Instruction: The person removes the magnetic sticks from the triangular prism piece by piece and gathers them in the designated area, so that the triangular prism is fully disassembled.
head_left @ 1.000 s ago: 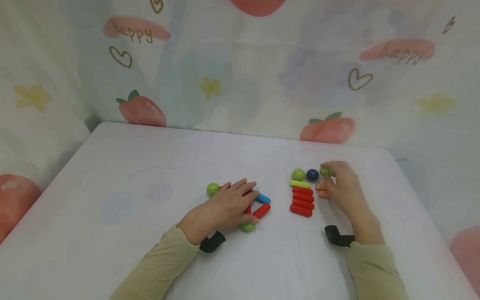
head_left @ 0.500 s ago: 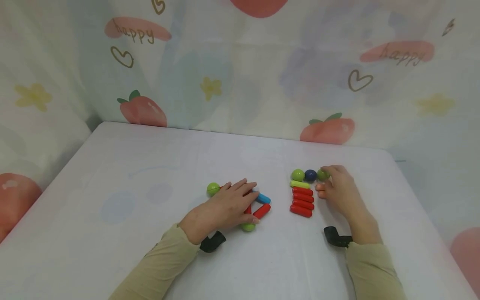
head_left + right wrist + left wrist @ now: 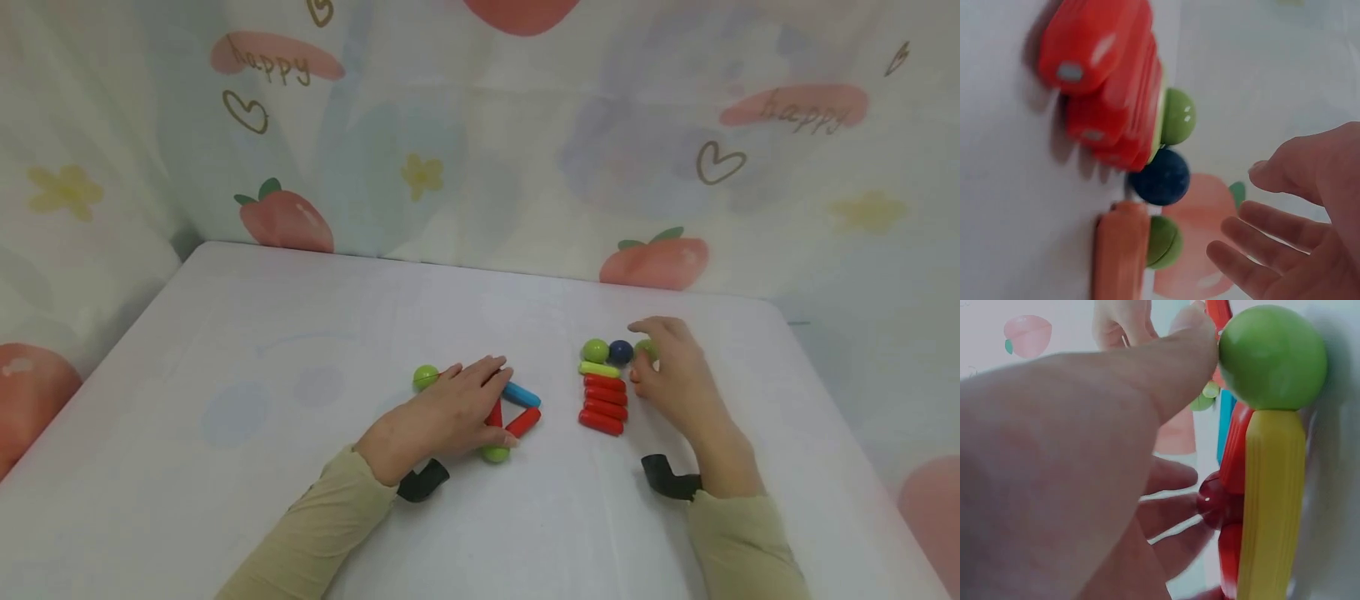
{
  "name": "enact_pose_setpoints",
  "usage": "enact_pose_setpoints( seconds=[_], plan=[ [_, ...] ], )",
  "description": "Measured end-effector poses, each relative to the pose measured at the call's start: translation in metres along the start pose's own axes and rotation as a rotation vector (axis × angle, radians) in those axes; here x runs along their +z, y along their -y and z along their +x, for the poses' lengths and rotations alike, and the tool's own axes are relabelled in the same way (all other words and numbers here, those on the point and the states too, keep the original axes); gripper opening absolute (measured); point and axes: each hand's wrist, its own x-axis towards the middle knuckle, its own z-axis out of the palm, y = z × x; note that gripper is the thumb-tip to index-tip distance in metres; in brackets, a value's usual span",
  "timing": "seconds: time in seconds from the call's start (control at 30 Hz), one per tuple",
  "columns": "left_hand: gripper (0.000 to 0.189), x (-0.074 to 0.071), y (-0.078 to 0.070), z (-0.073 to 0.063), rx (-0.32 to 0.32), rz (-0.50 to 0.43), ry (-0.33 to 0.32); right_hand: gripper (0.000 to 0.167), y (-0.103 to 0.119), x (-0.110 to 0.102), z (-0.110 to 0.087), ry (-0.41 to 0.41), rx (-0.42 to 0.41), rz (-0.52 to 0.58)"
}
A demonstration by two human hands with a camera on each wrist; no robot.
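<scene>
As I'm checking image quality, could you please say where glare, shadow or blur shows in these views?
Right wrist: red rods look blurred, with pale glare and soft shadows on the table; left wrist: a small glint marks the dark red ball; head: rather dim overall.

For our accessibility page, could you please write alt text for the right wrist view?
A right hand, holding nothing, is beside a blue ball between two green balls. Red rods lie side by side upper left, an orange rod lower left.
</scene>
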Motion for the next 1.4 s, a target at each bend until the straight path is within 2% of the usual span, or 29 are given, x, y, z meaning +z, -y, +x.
enact_pose_setpoints(
  seconds=[0.17, 0.33, 0.57, 0.7, 0.8, 0.87, 1.03, 1.4],
  plan=[
    [0.092, 0.000, 0.002, -0.003, -0.037, -0.022, 0.006, 0.032, 0.017, 0.004, -0.003, -0.020, -0.095, 0.037],
    [0.095, 0.000, 0.002, -0.004, -0.030, -0.004, 0.008, 0.029, 0.034, 0.011, -0.007, 0.019, -0.188, 0.062],
    [0.097, -0.001, 0.001, -0.003, -0.043, 0.003, 0.016, 0.025, 0.062, 0.024, -0.017, 0.166, -0.405, 0.064],
    [0.098, -0.002, 0.001, -0.002, -0.037, 0.003, 0.014, 0.023, 0.074, 0.032, -0.024, 0.336, -0.475, 0.111],
    [0.097, -0.002, 0.001, -0.003, -0.034, 0.010, 0.009, 0.021, 0.079, 0.038, -0.027, 0.452, -0.475, 0.120],
    [0.098, -0.002, 0.001, -0.003, -0.031, 0.012, 0.008, 0.020, 0.081, 0.041, -0.028, 0.486, -0.471, 0.109],
    [0.099, -0.003, 0.000, -0.002, -0.028, 0.000, 0.012, 0.019, 0.081, 0.046, -0.029, 0.510, -0.448, 0.077],
    [0.097, -0.003, 0.000, -0.004, -0.017, -0.004, 0.001, 0.014, 0.079, 0.050, -0.032, 0.530, -0.434, 0.094]
  ],
)
